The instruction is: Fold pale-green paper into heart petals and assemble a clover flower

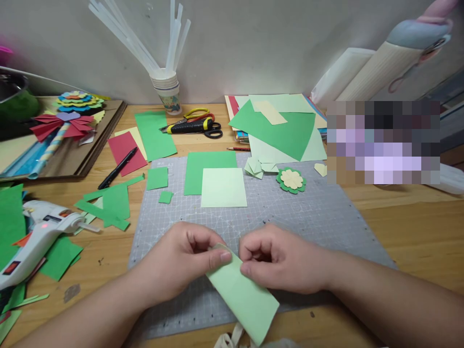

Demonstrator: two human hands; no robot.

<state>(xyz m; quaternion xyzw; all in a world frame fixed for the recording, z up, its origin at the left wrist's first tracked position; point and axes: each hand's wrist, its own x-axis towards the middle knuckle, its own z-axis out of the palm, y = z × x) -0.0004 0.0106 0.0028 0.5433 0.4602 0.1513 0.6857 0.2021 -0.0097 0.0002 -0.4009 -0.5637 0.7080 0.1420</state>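
Pale green paper: The oblong piece (250, 299) slanted over the near part of the grey cutting mat (308, 212), its lowest corner past the mat's near edge; whether it was folded double could not be told.
Left hand: Your left hand (192, 251) was closed in a pinch, thumb flat on the paper's upper end.
Right hand: Your right hand (279, 258) was curled, thumb and forefinger nipping the paper's right edge, near your left thumb.
Paper risk: With both grips near one end, the loose lower end could have swung, and uneven pressure could have creased it crookedly.
Glue gun risk: The white glue gun (54, 220) lay left on green scraps (60, 258), its red light glowing, so probably hot; a wide left elbow could have knocked it.
Far side: A light green square (224, 188) overlapped a dark green sheet (195, 174) beyond your hands; reaching forward could have shoved both.
Open room: The widest stretch of mat lay between the paper flower (291, 180) and your right forearm; the left side was tighter.
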